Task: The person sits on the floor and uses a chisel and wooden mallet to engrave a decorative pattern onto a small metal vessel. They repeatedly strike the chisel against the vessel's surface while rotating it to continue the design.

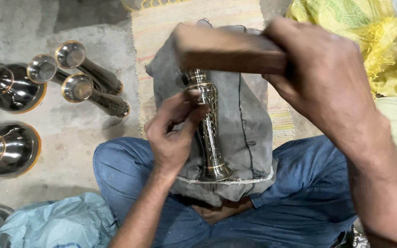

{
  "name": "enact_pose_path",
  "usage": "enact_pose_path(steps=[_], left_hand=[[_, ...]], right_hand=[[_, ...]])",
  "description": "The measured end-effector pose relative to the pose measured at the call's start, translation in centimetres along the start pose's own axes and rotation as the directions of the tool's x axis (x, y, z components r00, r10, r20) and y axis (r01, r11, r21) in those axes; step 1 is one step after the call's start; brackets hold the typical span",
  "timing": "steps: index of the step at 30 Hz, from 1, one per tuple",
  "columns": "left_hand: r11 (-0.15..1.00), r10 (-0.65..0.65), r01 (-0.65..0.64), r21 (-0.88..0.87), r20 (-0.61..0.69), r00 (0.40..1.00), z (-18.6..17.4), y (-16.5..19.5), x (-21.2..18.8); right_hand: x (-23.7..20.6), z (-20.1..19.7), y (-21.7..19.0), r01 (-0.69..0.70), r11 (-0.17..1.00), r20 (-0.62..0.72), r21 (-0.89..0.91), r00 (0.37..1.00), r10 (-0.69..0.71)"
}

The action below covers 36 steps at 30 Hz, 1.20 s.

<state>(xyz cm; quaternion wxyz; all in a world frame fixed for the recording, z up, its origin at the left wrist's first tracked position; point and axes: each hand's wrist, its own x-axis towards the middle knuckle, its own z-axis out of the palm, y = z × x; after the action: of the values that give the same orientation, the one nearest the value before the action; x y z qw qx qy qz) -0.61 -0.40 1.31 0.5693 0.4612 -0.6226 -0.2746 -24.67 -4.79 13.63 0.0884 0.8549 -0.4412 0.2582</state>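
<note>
Head view: I see my left hand (171, 135) with its fingers (187, 110) curled in, the tips pinched near the upper part of a slim engraved brass vase (207, 128). What sits between those tips is too small for me to make out. My right hand (318, 78) is closed tight around a dark wooden block (226, 50), its fingers wrapped over the near end; the block hangs blurred just above the vase's top.

The vase lies lengthwise under my left fingertips, its flared foot pointing toward me, bedded on a grey cloth (249, 119) draped over my lap. Below the cloth are my crossed legs in blue jeans (299, 183).

Out beyond my left hand, on the concrete floor (83, 142), lie three more slim brass vases (93, 76) with their mouths turned up at the camera, and past them round-bellied dark brass pots (10, 149). Beside my left forearm sits a pale blue plastic bag (56, 225). Beyond my right hand is a yellow woven sack (382, 41), and a striped mat (161, 27) runs under the cloth.
</note>
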Motion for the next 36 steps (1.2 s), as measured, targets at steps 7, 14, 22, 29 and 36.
enact_pose_path(steps=[7, 14, 22, 29, 36], left_hand=[[0.963, 0.074, -0.164, 0.215, 0.375, 0.924, -0.9, 0.8, 3.5], [0.915, 0.146, -0.323, 0.242, 0.548, 0.823, -0.6, 1.3, 5.3], [0.899, 0.103, -0.381, 0.218, 0.74, 0.665, -0.3, 1.5, 7.8], [0.869, 0.101, -0.451, 0.205, 0.818, 0.566, 0.0, 1.5, 8.5], [0.747, -0.015, -0.566, 0.349, 0.86, 0.51, -0.3, 2.7, 7.8]], right_hand=[[-4.0, 2.0, 0.0, -0.233, 0.961, -0.061, 0.147, 0.968, 0.244], [-6.9, 4.4, -0.1, -0.352, 0.932, -0.102, 0.085, 0.928, 0.359], [-12.4, 10.7, -0.3, -0.524, 0.782, -0.14, 0.337, 0.793, 0.592], [-14.3, 13.1, -0.2, -0.478, 0.72, -0.249, 0.504, 0.718, 0.651], [-12.4, 12.5, -0.8, -0.438, 0.717, -0.23, 0.542, 0.743, 0.628]])
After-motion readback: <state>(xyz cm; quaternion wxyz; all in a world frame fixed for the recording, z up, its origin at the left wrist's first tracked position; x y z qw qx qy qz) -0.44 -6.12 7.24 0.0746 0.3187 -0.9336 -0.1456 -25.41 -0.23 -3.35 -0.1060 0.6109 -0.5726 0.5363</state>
